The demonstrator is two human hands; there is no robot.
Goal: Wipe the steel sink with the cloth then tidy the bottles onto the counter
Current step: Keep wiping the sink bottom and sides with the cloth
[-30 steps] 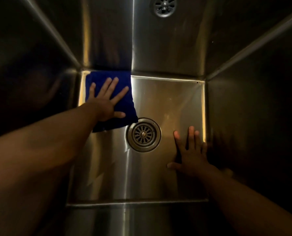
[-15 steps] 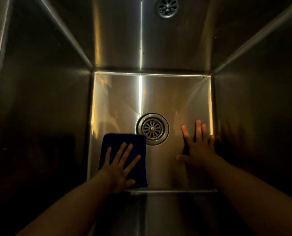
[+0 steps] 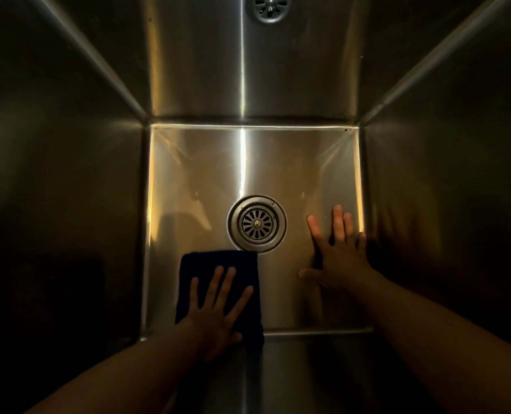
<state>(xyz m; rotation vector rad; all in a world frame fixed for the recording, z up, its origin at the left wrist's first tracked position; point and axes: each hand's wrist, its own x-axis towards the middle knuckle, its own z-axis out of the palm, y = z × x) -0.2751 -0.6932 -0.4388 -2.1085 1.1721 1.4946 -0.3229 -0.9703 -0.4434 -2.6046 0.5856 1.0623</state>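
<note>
Two hands down in the steel sink (image 3: 194, 174), both palm-down on its floor. Pressed the left hand (image 3: 215, 318) flat on the dark blue cloth (image 3: 209, 264), fingers straight and fanned wide, thumb out to the side, gripping nothing. Had that cloth folded into a rectangle on the sink floor, nearer than the drain (image 3: 257, 224) and slightly left of it, far edge right up at the drain's rim, near edge down at the seam of floor and near wall. Could not tell contact between cloth and rim for certain. Laid the right hand (image 3: 342, 261) on bare steel to the right of the drain, fingers straight and loosely spread, thumb pointing back toward the drain side, holding nothing at all. Put the little finger close to the right wall's seam. Left a strip of bare floor between drain and right hand. Saw a round slotted strainer with a small centre knob in the drain, ringed by a wide flange. Beyond the drain, only shiny floor with a bright streak of light, then the far wall. High on that wall, straight beyond the drain, spotted a small round overflow opening (image 3: 268, 7), cut off by the top edge of the view.
</note>
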